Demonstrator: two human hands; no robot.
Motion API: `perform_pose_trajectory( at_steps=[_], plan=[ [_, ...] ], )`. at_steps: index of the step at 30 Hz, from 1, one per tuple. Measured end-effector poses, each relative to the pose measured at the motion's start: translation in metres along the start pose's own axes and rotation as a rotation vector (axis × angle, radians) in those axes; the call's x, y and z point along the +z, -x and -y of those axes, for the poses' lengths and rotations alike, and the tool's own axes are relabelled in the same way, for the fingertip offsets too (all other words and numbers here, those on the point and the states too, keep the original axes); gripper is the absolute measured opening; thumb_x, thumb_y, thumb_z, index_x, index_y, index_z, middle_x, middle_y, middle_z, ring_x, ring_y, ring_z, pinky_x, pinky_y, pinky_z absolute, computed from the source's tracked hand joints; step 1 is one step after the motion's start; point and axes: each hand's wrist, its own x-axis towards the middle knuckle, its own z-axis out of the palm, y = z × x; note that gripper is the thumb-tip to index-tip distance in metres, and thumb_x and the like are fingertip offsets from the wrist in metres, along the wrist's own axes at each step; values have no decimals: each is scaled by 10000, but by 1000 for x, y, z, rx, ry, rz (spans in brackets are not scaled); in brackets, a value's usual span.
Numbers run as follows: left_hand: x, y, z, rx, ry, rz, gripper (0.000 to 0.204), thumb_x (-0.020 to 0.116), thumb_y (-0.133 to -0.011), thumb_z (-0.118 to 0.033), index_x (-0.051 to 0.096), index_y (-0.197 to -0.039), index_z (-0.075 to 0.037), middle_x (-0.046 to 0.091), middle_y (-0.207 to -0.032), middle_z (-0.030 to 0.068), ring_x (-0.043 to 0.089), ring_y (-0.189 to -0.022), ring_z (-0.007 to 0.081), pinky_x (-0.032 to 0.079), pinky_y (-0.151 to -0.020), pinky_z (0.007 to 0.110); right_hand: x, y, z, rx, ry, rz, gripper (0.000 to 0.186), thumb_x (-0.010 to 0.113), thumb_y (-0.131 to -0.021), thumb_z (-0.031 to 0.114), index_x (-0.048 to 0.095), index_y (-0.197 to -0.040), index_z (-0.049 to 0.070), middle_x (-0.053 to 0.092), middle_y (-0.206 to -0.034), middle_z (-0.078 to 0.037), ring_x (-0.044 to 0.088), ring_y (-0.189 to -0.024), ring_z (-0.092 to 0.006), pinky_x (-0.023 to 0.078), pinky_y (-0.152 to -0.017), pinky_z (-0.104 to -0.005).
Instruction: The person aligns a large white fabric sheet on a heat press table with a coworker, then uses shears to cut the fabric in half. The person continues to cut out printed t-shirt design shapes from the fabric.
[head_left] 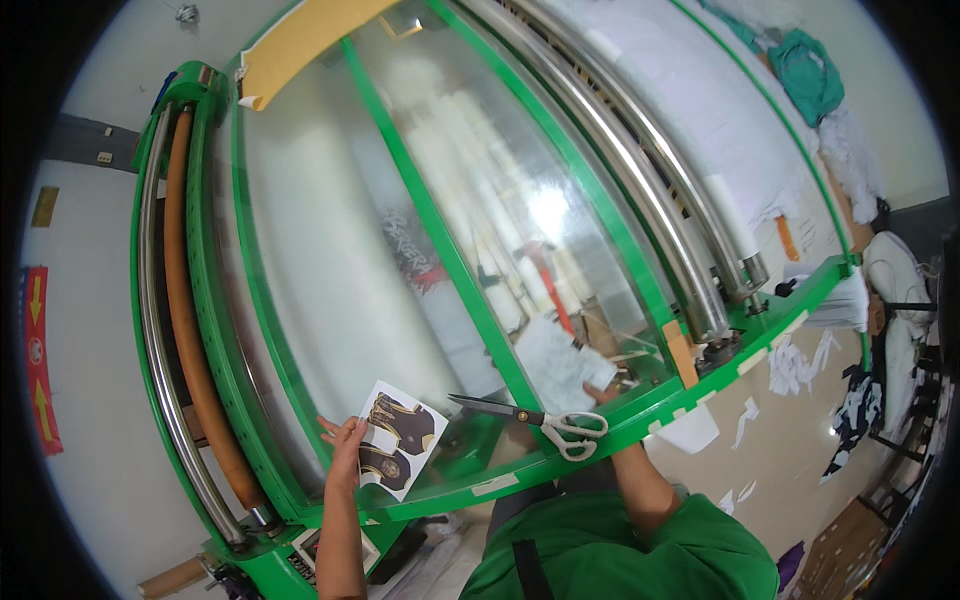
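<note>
My left hand [346,446] grips a white printed sheet [400,440] by its left side, some fingers spread beyond the edge. Dark shapes with gold trim are printed on it. My right forearm passes beneath the machine's green front rim. Through the clear panel, my right hand [602,393] shows blurred and partly hidden, at the edge of a pale white sheet [560,355] that it appears to hold. Between my hands, scissors [560,425] with pale grey handles and dark blades lie across the green frame, their tips pointing left over the panel.
The large green machine [390,150] has a brown roller [188,300] at left and steel rollers [650,210] at right. Brown paper [300,50] lies at its far end. White scraps [795,365] litter the floor at right; teal cloth [805,75] sits at the far right.
</note>
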Motion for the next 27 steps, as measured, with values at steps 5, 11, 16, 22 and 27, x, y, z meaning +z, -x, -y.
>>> perform_pose_trajectory(
  at_steps=[5, 11, 16, 22, 27],
  plan=[
    [7, -7, 3, 48, -157, -71, 427, 798, -940, -473, 732, -1142, -102, -436, -1680, 195, -429, -1517, 456, -142, -1214, 720, -39, 96, -10, -40, -249, -114, 308, 714, -1000, 69, 626, -1284, -8, 720, -1191, -107, 720, -1029, -242, 601, -900, -412],
    [6, -9, 17, 126, -343, -97, 302, 826, -915, -373, 783, -1047, -104, -280, -1752, 215, -307, -1585, 455, 154, -1278, 647, -48, 261, 98, -314, 353, -504, 410, 774, -922, 117, 650, -1280, -39, 753, -1146, -145, 729, -1017, -236, 575, -907, -400],
    [2, 17, 84, 474, 314, -434, 213, 721, -993, -135, 697, -1090, 53, 603, -1498, 276, 593, -1382, 354, 438, -1141, 383, 39, 324, 206, -923, 992, -563, 395, 704, -933, 130, 636, -1278, -48, 730, -1066, -231, 725, -984, -394, 555, -890, -478],
    [7, 92, 128, 252, 983, 25, 237, 639, -1006, -6, 635, -1238, 44, 699, -1273, 159, 714, -1145, 276, 588, -966, 401, 177, 147, 238, -915, 1310, -366, 290, 673, -870, 133, 670, -1124, -6, 711, -1103, -285, 674, -1082, -465, 527, -951, -554],
    [15, 107, 145, 174, 1063, 70, 402, 578, -986, 58, 557, -1386, 28, 677, -1334, 178, 696, -1199, 318, 586, -1039, 471, 229, 100, 223, -534, 1154, -87, 694, 723, -930, 568, 686, -1312, -10, 734, -1243, -267, 677, -1230, -420, 540, -1065, -472]
  ],
)
